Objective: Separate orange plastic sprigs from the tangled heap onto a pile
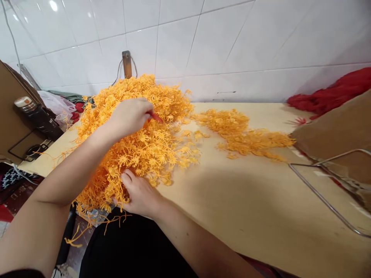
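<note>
A big heap of orange spidery plastic pieces (pixel 145 143), thin-stemmed and star-shaped like flower parts, lies on the table and spills over its near edge. Above the heap, my left hand (pixel 130 114) is closed around a slim red piece (pixel 157 117) whose tip points right; its exact kind is unclear. My right hand (pixel 140 195) curls into the heap's lower right side, its fingers closed on some orange pieces and partly buried. Several long orange strands (pixel 77 241) dangle below the table edge, over my lap.
A flatter bank of orange pieces (pixel 243 133) lies to the right on the wooden table (pixel 232 208). Bent metal rod (pixel 327 206) and cardboard (pixel 339 127) stand at right, with red material (pixel 333 92) behind. A black bottle (pixel 40 117) stands at left; white tiled wall (pixel 232 42) behind.
</note>
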{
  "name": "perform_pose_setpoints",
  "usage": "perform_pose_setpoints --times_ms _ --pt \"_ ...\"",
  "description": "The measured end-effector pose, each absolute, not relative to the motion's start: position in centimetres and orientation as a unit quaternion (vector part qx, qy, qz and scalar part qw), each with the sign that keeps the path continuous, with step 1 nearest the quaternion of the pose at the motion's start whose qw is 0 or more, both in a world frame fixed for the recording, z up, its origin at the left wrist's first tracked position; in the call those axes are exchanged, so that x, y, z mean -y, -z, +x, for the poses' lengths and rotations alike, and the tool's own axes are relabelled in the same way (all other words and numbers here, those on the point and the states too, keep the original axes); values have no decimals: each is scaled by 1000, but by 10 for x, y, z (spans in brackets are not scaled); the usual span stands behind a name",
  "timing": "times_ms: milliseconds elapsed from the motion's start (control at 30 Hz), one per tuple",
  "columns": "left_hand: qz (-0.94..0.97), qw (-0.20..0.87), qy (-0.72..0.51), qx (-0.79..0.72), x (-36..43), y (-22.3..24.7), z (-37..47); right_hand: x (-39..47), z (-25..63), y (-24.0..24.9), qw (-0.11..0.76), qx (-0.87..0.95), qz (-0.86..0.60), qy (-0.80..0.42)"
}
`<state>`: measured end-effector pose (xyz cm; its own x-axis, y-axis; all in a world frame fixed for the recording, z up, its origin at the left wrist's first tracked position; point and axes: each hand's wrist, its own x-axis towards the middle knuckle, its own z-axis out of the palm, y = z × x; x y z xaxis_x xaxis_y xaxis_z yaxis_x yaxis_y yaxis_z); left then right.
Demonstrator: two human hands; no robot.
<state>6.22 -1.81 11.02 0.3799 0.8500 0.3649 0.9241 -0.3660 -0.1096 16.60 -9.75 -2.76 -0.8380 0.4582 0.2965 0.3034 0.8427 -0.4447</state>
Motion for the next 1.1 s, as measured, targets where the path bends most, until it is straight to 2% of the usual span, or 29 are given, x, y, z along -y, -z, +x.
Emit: perform_pose_setpoints --times_ms 100,233,333,433,500,567,667,767,967,1100 --pt "-792 83 244 553 52 -128 52 98 166 28 203 936 -199 -206" --pt "-749 -36 334 571 110 -137 28 98 166 28 198 935 -203 -213" --pt "-681 -72 388 617 155 -131 -3 98 167 27 205 934 -204 -211" --pt "-629 -153 340 682 200 -115 -41 99 168 27 213 932 -203 -212" --pt "-637 -280 233 679 227 -99 -61 100 168 27 212 932 -204 -214" --pt "-629 -341 132 685 246 -80 -72 100 167 27 210 931 -207 -214" --pt "-595 -339 47 727 257 -50 -78 101 166 29 212 929 -213 -216" --pt "-592 -280 39 755 257 -33 -82 102 165 32 216 925 -221 -220" --pt "-663 -224 150 699 252 -41 -76 109 172 35 243 894 -257 -274" --pt "-720 -291 203 597 236 -39 -22 125 186 40 279 853 -270 -349"
